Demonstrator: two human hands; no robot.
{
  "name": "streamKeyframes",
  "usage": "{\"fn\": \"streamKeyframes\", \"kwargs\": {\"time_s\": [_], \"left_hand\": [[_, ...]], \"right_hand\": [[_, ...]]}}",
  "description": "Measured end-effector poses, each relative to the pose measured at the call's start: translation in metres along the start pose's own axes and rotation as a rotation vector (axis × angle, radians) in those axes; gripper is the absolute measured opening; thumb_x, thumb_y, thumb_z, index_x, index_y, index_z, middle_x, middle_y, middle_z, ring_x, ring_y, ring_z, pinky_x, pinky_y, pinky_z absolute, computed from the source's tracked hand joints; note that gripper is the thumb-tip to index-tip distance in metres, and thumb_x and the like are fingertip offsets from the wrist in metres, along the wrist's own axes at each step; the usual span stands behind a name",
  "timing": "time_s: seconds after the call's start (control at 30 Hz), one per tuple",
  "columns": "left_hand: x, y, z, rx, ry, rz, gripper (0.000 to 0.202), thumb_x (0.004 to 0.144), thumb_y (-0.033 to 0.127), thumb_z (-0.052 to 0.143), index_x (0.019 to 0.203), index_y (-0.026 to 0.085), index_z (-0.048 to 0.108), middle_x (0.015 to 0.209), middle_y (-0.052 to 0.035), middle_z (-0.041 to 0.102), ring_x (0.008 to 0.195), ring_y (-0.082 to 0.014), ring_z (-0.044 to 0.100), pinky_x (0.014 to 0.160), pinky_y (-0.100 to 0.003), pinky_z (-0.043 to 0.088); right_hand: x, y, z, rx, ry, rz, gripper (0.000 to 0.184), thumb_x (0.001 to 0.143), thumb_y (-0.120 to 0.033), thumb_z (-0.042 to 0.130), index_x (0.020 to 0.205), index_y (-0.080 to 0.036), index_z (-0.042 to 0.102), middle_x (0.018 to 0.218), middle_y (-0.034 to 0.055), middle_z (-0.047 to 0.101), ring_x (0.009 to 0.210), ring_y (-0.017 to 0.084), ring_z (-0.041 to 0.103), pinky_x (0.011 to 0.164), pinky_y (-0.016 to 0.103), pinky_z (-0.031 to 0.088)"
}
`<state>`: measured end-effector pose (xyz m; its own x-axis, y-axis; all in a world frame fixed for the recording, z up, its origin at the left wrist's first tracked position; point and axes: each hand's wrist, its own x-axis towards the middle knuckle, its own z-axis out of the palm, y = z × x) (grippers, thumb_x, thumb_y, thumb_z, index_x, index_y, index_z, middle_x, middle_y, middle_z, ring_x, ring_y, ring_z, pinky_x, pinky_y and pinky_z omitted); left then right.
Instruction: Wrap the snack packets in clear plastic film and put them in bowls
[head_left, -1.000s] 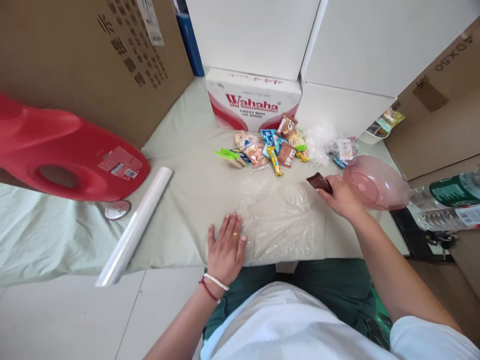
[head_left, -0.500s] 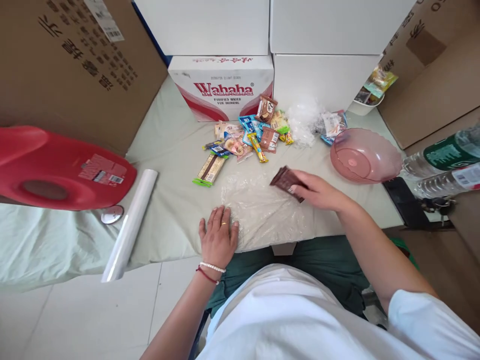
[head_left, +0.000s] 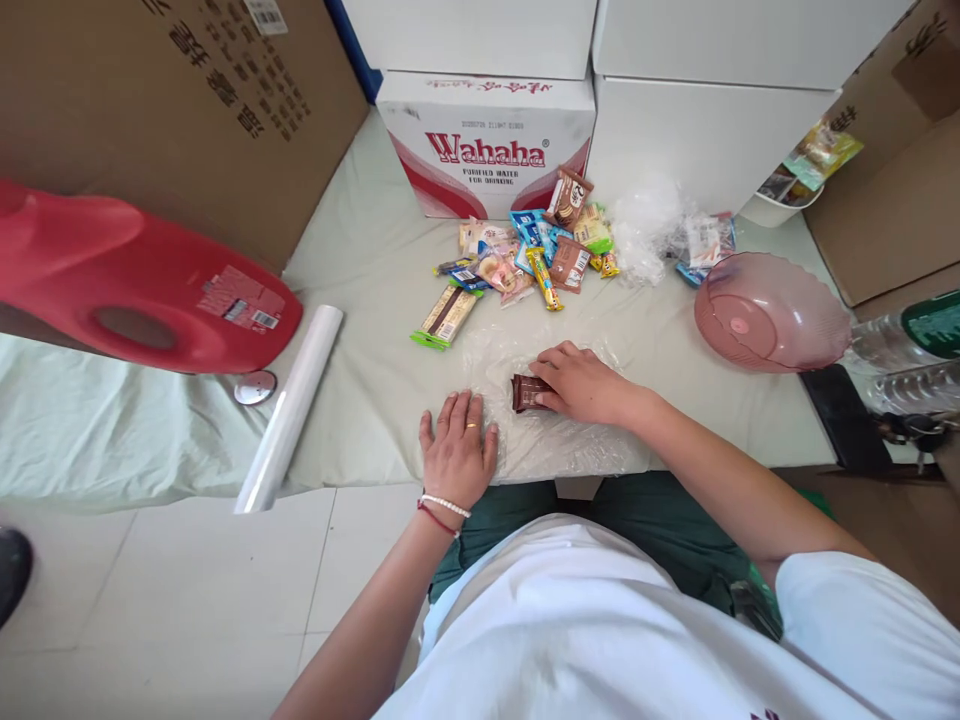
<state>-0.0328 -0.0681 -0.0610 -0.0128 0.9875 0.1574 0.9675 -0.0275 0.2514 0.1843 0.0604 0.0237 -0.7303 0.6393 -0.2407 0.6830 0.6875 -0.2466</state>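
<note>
My right hand [head_left: 581,382] grips a dark brown snack packet [head_left: 527,393], partly covered by the palm and fingers. The packet is low over, or on, a sheet of clear plastic film [head_left: 517,440] spread at the table's front edge. Flat at the film's left side lies my left hand [head_left: 456,445], fingers spread, holding nothing. Behind the hands is a pile of wrapped snacks: a bar with green ends [head_left: 446,317], a yellow packet [head_left: 544,279], a brown packet [head_left: 569,264] and several others.
A roll of film [head_left: 291,410] lies left, beside a red plastic jug [head_left: 150,285]. To the right are a pink bowl [head_left: 772,315], crumpled clear plastic [head_left: 649,230] and plastic bottles [head_left: 900,340]. A Wahaha carton [head_left: 487,150] stands at the back. A dark shoe [head_left: 11,570] shows lower left.
My right hand has moved left with the brown packet, bringing it over the middle of the film. My left hand stays flat. The whole view has shifted somewhat.
</note>
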Motion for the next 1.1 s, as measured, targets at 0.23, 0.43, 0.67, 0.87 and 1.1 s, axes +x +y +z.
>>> {"fn": "streamKeyframes", "kwargs": {"time_s": [0.23, 0.43, 0.67, 0.87, 1.1], "left_hand": [[0.000, 0.002, -0.002, -0.013, -0.007, -0.013, 0.058, 0.106, 0.040, 0.038, 0.159, 0.017, 0.044, 0.161, -0.0159, 0.051, 0.154, -0.0333, 0.041, 0.129, -0.060, 0.016], [-0.002, -0.002, 0.002, -0.059, 0.036, -0.047, 0.060, 0.105, 0.041, 0.040, 0.159, 0.014, 0.044, 0.166, -0.0186, 0.043, 0.160, -0.0353, 0.030, 0.129, -0.060, 0.023], [-0.016, -0.033, -0.021, -0.232, -0.005, 0.227, 0.051, 0.104, 0.031, 0.042, 0.153, 0.026, 0.053, 0.156, -0.0109, 0.057, 0.156, -0.0268, 0.039, 0.131, -0.056, 0.024], [-0.028, -0.059, -0.028, -0.272, -0.246, 0.491, 0.046, 0.100, 0.039, 0.056, 0.143, 0.024, 0.061, 0.160, -0.0132, 0.054, 0.154, -0.0285, 0.042, 0.132, -0.055, 0.022], [0.005, -0.067, -0.039, -0.525, -0.272, 0.311, 0.027, 0.104, 0.032, 0.045, 0.110, 0.025, 0.071, 0.125, -0.0054, 0.078, 0.127, -0.0216, 0.067, 0.117, -0.045, 0.046]], "right_hand": [[0.000, -0.005, 0.013, -0.068, 0.006, 0.040, 0.051, 0.093, -0.026, 0.068, 0.143, -0.018, 0.058, 0.133, 0.0166, 0.065, 0.123, 0.036, 0.051, 0.095, 0.047, 0.044], [0.000, -0.002, 0.017, -0.038, 0.021, 0.017, 0.054, 0.094, -0.022, 0.062, 0.147, -0.015, 0.056, 0.139, 0.0189, 0.061, 0.125, 0.038, 0.052, 0.099, 0.053, 0.047], [-0.068, 0.014, 0.026, 0.290, 0.407, -0.021, 0.046, 0.105, -0.039, 0.053, 0.148, -0.023, 0.056, 0.141, 0.0161, 0.061, 0.127, 0.032, 0.055, 0.109, 0.054, 0.049], [-0.143, 0.021, 0.077, 0.333, 0.392, 0.000, 0.039, 0.098, -0.042, 0.069, 0.133, -0.025, 0.068, 0.141, 0.0145, 0.062, 0.133, 0.033, 0.052, 0.108, 0.055, 0.052], [-0.141, 0.033, 0.085, 0.479, 0.501, 0.003, 0.022, 0.106, -0.026, 0.052, 0.112, -0.025, 0.074, 0.103, 0.0086, 0.076, 0.099, 0.023, 0.065, 0.088, 0.042, 0.058]]}}
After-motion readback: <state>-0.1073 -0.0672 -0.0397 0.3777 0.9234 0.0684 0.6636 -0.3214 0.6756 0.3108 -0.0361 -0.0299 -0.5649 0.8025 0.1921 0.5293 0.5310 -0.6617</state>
